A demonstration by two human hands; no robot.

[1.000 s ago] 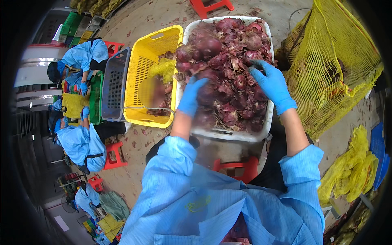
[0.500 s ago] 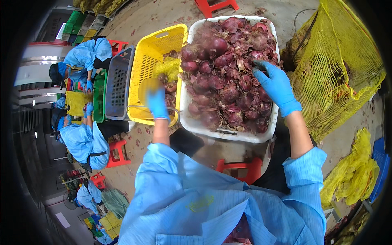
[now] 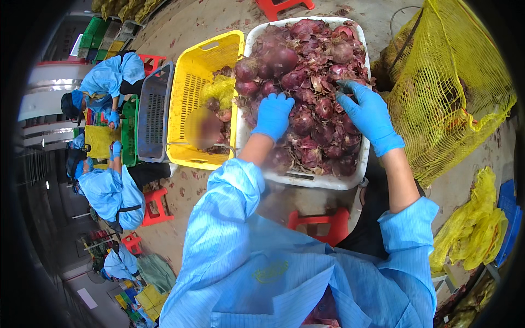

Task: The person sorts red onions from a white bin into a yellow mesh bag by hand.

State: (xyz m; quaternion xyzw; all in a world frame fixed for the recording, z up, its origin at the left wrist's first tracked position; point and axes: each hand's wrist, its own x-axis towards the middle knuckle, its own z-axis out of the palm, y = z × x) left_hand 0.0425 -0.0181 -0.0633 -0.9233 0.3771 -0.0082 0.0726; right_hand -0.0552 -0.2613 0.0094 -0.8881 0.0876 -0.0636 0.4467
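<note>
Red onions [image 3: 313, 154] with loose papery skins fill a white tub [image 3: 358, 177] in front of me. My left hand [image 3: 273, 116], in a blue glove, rests over the tub's left part. Its fingers are bent down among the onions; their tips and anything under them are hidden. My right hand [image 3: 369, 113], also gloved, is at the tub's right side. Its thumb and forefinger are apart, touching the onions and skins. Left of the tub stands a yellow crate [image 3: 183, 82] with some onions and a piece of yellow netting [image 3: 220, 91]; a blurred patch covers part of it.
A large yellow mesh sack [image 3: 437, 104] stands at right, with empty yellow netting [image 3: 473, 224] below it. A grey crate [image 3: 153, 115] and a green crate [image 3: 130, 131] stand at left, beside co-workers in blue. A red stool [image 3: 322, 227] lies near my legs.
My left hand has moved right, from over the yellow crate onto the onions in the white tub. The right hand has stayed nearly in place.
</note>
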